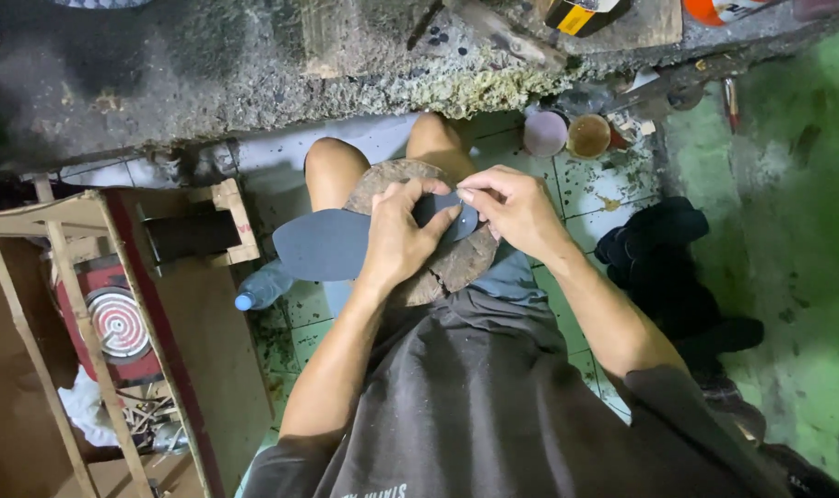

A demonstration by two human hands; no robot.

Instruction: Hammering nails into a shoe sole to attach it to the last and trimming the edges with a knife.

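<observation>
Pressing down with spread fingers, the left hand lies flat over a dark sole-shaped cut-out, pinning it to a round wooden board that rests on the person's lap and knees. Its wider end sticks out to the left past the board's edge. Right beside it, the right hand is nearly closed, thumb and forefinger pinched at the cut-out's upper edge; whether they grip a small tool or only the material cannot be told. Under the board, grey shorts and a dark shirt fill the near view. On the tiled floor to the left lies a clear plastic bottle with a blue cap, next to a wooden frame. Further off, two small round tins stand near a rough concrete counter, and a dark bundle of cloth lies to the right.
</observation>
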